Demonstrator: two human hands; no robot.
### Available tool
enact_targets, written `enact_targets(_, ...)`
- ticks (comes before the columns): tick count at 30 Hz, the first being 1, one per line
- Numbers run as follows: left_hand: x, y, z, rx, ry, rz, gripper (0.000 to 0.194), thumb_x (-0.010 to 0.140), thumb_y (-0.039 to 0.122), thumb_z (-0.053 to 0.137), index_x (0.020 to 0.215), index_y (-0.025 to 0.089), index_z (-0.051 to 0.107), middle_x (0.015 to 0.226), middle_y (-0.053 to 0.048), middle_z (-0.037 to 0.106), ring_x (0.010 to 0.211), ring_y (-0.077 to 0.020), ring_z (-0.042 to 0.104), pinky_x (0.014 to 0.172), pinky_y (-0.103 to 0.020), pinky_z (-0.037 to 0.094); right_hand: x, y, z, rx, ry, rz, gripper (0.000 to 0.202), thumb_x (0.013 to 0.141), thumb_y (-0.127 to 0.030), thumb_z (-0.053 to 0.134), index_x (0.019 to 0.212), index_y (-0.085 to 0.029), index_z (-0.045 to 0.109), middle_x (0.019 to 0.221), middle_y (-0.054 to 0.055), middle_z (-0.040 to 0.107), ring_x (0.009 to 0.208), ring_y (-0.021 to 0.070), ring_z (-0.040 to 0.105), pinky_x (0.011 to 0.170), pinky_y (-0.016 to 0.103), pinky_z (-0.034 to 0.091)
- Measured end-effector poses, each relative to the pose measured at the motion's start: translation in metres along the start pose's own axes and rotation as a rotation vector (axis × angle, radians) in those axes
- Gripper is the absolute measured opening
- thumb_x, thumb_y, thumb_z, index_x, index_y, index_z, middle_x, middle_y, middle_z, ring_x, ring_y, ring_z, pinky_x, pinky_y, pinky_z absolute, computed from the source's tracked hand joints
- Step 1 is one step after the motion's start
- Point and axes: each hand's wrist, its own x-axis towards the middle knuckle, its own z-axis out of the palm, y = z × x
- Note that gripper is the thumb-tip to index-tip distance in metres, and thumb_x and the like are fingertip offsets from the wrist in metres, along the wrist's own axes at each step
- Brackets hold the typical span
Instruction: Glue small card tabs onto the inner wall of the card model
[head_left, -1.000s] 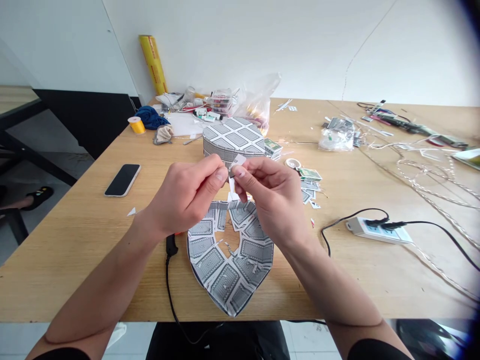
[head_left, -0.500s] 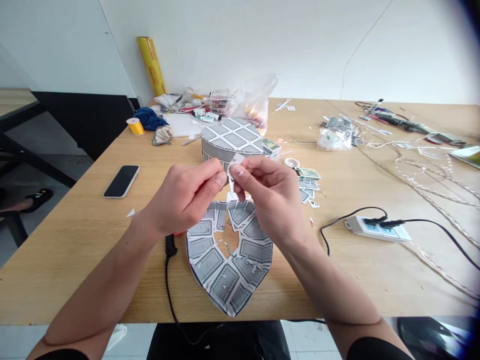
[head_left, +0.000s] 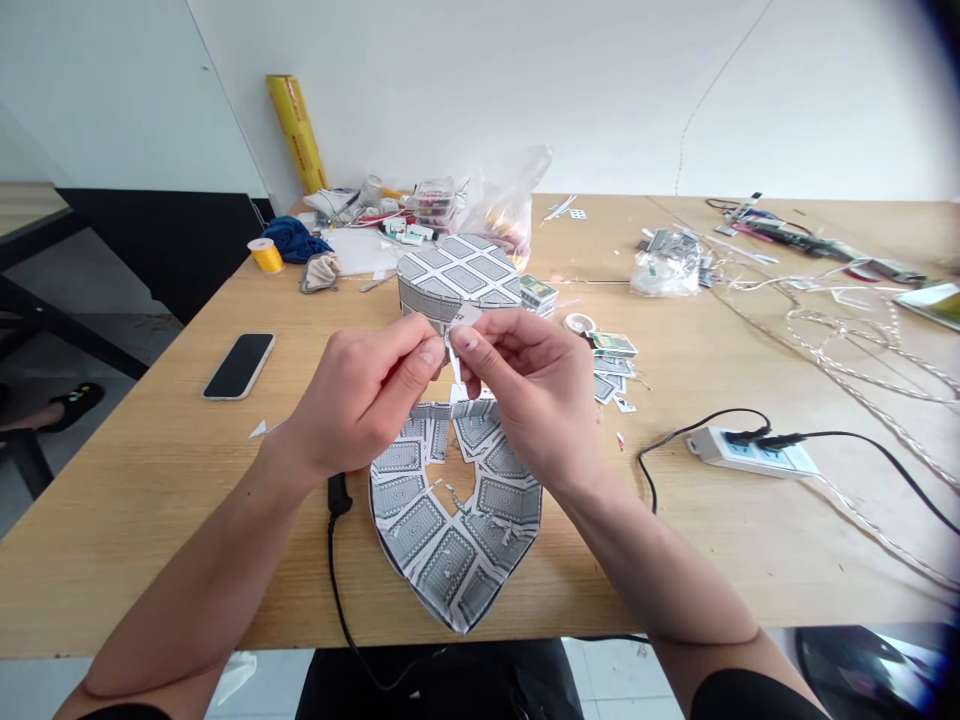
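A small cut piece of white playing card (head_left: 466, 315) is pinched in the thumb and fingers of my right hand (head_left: 536, 400). My left hand (head_left: 367, 395) is closed, its thumb and forefinger pinched at the left edge of that same piece. Fingers hide most of the piece. Below both hands lies a heart-shaped tray made of playing cards (head_left: 427, 530), its pointed end towards me, with a gap in its middle that shows the table. Behind my hands stands a lidded-looking box covered in playing cards (head_left: 461, 275).
A phone (head_left: 240, 367) lies at left, near a yellow spool (head_left: 265, 255). Loose cards (head_left: 611, 378), a tape roll (head_left: 580, 324) and a power strip (head_left: 754, 453) are at right. A black cable (head_left: 331, 560) runs beside the tray over the front edge.
The view has shifted slightly. Both hands stay together at the card piece, which has tilted a little between the fingers.
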Motion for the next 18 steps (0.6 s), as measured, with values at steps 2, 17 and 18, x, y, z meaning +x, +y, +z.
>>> enact_targets(2, 0.0, 0.0, 0.001, -0.007, 0.013, 0.009, 0.036, 0.111, 0.029, 0.048, 0.077, 0.021, 0.055, 0.058, 0.005, 0.051, 0.05, -0.0101, 0.043, 0.052, -0.03, 0.035, -0.001, 0.0, 0.001, 0.002, 0.006, -0.013, 0.031, 0.083, -0.044, 0.095, 0.085, -0.02, 0.076, 0.072, -0.001, 0.071, 0.061, 0.0108, 0.062, 0.055, 0.025, 0.053)
enact_targets(17, 0.004, -0.002, 0.002, 0.023, -0.186, 0.2, 0.029, 0.107, 0.015, 0.049, 0.079, 0.02, 0.054, 0.062, 0.006, 0.051, 0.054, -0.0094, 0.045, 0.054, -0.028, 0.037, 0.004, -0.007, -0.007, -0.027, 0.037, -0.073, 0.03, 0.089, -0.044, 0.091, 0.081, -0.021, 0.074, 0.069, -0.001, 0.068, 0.06, 0.0111, 0.06, 0.054, 0.027, 0.052)
enact_targets(18, 0.004, -0.002, 0.002, 0.011, -0.186, 0.195, 0.03, 0.108, 0.016, 0.049, 0.079, 0.02, 0.054, 0.062, 0.005, 0.051, 0.054, -0.0095, 0.046, 0.054, -0.028, 0.037, 0.004, -0.008, -0.007, -0.026, 0.038, -0.08, 0.029, 0.089, -0.044, 0.091, 0.081, -0.021, 0.074, 0.07, -0.001, 0.068, 0.061, 0.0113, 0.061, 0.054, 0.027, 0.052)
